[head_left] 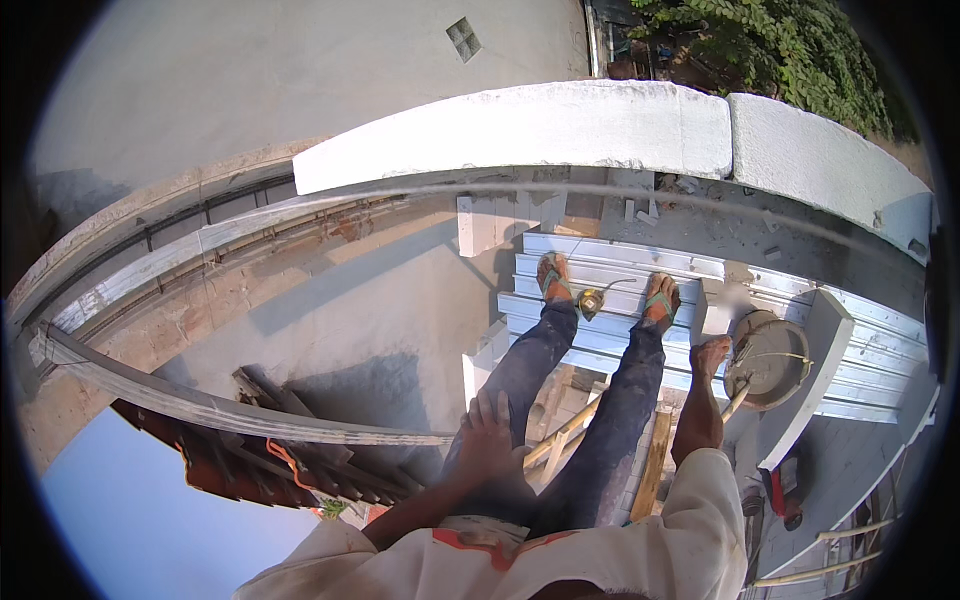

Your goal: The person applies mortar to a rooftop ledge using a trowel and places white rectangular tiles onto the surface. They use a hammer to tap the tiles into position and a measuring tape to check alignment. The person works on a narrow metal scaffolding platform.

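Observation:
My left hand [487, 437] rests on the dark trousers over my left leg, its fingers spread and nothing in them. Out to the right, my right hand [710, 355] is closed beside a round bucket [772, 365] with grey mortar inside and a rope-like handle. Just beyond that fist is a blurred grey patch, so what it grips is unclear. A pale block [711, 312] stands next to the fist. From the bucket's near side sticks out a wooden handle [737, 400]. Between my sandalled feet lies a yellow and black tape measure [590, 303].
Ribbed metal sheets [620, 285] bear my feet. Ahead runs a wall topped with white blocks [520, 130]. An upright pale slab [810, 375] stands right of the bucket. Drops show at the left and between my legs, where wooden poles [562, 440] cross. A red-handled tool [778, 490] lies lower right.

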The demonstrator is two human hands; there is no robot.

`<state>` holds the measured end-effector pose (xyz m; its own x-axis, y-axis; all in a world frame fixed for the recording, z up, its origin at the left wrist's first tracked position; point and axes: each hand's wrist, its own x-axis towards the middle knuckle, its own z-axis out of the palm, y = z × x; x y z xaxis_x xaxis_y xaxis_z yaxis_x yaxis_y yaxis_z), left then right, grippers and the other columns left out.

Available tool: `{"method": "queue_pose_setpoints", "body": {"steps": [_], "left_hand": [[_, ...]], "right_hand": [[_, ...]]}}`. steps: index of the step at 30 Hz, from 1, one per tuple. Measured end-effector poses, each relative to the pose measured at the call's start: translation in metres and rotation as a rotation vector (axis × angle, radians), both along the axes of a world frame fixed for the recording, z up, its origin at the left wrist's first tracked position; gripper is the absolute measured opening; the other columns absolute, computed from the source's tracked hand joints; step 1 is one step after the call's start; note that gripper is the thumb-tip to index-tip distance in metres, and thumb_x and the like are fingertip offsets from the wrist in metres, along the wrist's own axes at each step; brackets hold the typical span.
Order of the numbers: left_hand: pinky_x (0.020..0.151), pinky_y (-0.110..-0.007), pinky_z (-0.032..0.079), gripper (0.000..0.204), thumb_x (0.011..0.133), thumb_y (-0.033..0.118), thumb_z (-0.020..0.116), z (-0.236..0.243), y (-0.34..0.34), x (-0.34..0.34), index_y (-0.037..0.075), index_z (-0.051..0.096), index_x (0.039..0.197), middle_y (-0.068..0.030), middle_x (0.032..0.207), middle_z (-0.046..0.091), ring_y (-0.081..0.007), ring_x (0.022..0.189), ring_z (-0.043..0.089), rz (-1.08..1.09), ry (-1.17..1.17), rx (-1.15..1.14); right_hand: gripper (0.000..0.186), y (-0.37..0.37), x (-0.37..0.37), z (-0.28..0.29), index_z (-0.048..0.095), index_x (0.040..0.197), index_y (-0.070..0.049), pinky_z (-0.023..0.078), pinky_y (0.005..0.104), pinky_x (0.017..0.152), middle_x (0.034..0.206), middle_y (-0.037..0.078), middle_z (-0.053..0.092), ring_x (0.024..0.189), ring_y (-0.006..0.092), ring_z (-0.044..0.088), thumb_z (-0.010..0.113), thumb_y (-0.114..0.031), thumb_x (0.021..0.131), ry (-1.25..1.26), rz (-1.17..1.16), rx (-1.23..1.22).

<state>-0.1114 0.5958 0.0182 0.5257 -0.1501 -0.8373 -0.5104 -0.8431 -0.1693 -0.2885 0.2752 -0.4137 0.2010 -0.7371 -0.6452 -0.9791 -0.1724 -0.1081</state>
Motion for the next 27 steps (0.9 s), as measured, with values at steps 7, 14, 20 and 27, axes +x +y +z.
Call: {"method": "queue_pose_setpoints", "body": {"steps": [7, 14, 20, 27], "left_hand": [[0.114, -0.069, 0.030, 0.122, 0.081, 0.061, 0.078, -0.001, 0.009, -0.021, -0.002, 0.012, 0.163, -0.0418, 0.160, 0.015, -0.0603, 0.145, 0.025, 0.101, 0.001, -0.110], [0.121, -0.049, 0.033, 0.082, 0.095, 0.039, 0.072, 0.066, 0.031, 0.008, 0.002, 0.035, 0.158, -0.0293, 0.159, 0.037, -0.0436, 0.149, 0.035, 0.534, 0.265, -0.429], [0.108, -0.037, 0.051, 0.048, 0.101, 0.025, 0.069, 0.270, 0.036, 0.098, -0.002, 0.060, 0.140, -0.0174, 0.133, 0.069, -0.0258, 0.124, 0.067, 1.152, 0.841, -0.839], [0.034, -0.026, 0.041, 0.035, 0.101, 0.026, 0.070, 0.379, 0.249, 0.162, -0.009, 0.069, 0.094, -0.0181, 0.071, 0.065, -0.0162, 0.042, 0.055, 1.230, 0.241, -2.013]], "right_hand": [[0.081, -0.040, 0.034, 0.056, 0.033, 0.150, 0.004, 0.044, 0.0530, 0.110, 0.140, 0.031, 0.049, 0.131, 0.0487, 0.050, 0.067, -0.016, 0.079, 0.047, -0.008, 0.082], [0.047, -0.045, 0.041, 0.154, 0.067, 0.115, 0.005, 0.058, 0.0418, 0.081, 0.100, 0.026, 0.075, 0.095, 0.0364, 0.074, 0.078, -0.026, 0.082, -0.334, 0.283, 0.306], [0.030, 0.017, 0.042, 0.249, 0.064, 0.109, 0.002, 0.056, 0.0467, 0.073, 0.090, 0.018, 0.071, 0.078, 0.0318, 0.069, 0.056, -0.026, 0.107, -0.737, 0.730, 0.530], [0.042, 0.034, 0.220, 0.441, 0.073, 0.093, 0.001, 0.055, 0.0442, 0.068, 0.082, 0.019, 0.072, 0.076, 0.0335, 0.070, 0.071, -0.041, 0.095, -0.629, 1.152, 0.611]]}}
